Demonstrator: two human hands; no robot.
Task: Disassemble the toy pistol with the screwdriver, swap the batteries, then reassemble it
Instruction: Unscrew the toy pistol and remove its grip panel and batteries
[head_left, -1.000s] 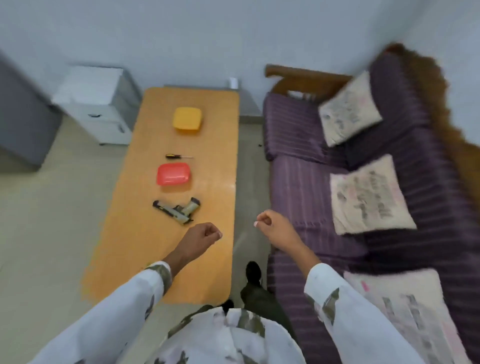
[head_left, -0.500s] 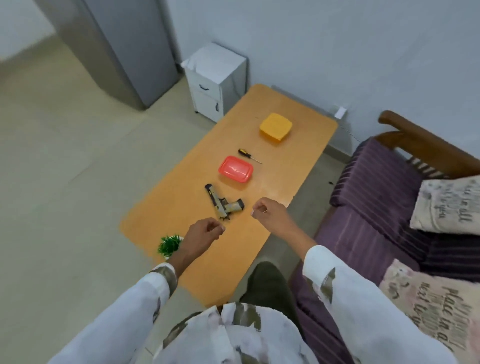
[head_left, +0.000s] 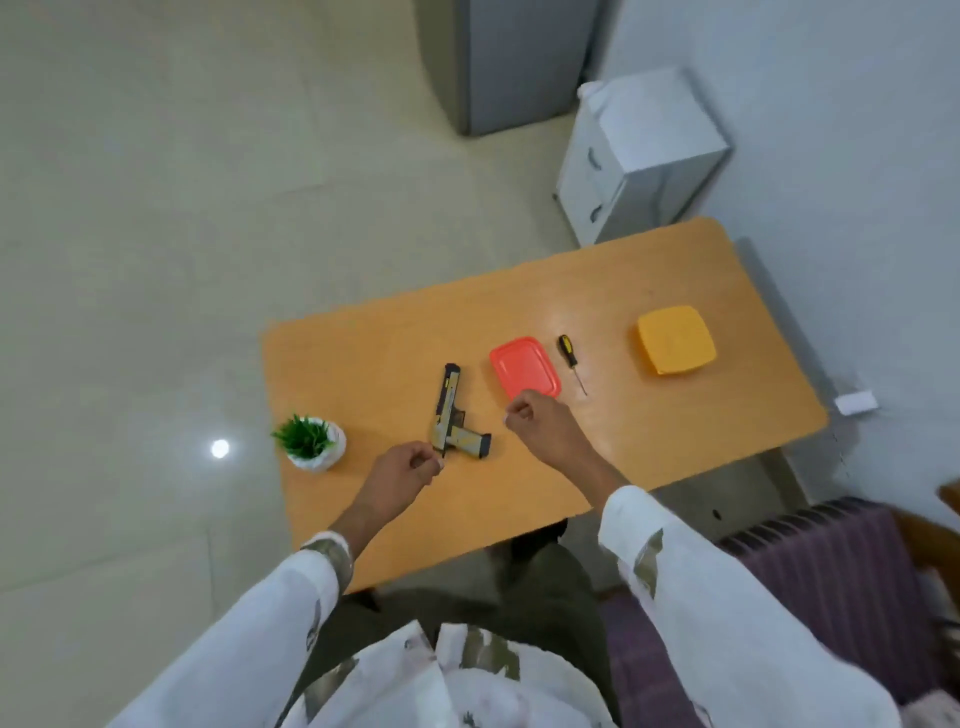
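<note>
From the head view, my left hand (head_left: 408, 470) was curled into a loose fist, thumb against the forefinger, with nothing in it that I could see. Its knuckles sat right at the near end of the toy pistol (head_left: 449, 410), though I could not tell whether they touched it. That forearm reached forward and slightly right from a white, patterned sleeve (head_left: 291, 597). My right hand (head_left: 540, 423) was curled too, fingers tucked in and gripping nothing visible. It hovered over the near corner of the red container (head_left: 522, 366) and hid part of that corner, and I could not tell if it made contact. The right arm came in from the lower right, wrist bent toward the middle of the worktop (head_left: 649, 441). The pistol lay flat on its side on the orange worktop between my two hands, barrel pointing away from me and grip sticking out to the right. The screwdriver (head_left: 570, 361) lay just beside the red container's right edge, handle away from me and tip toward me. A yellow container (head_left: 675, 340) sat further right, well apart. A small potted plant (head_left: 311, 441) stood near the worktop's left edge, close to my left hand.
</note>
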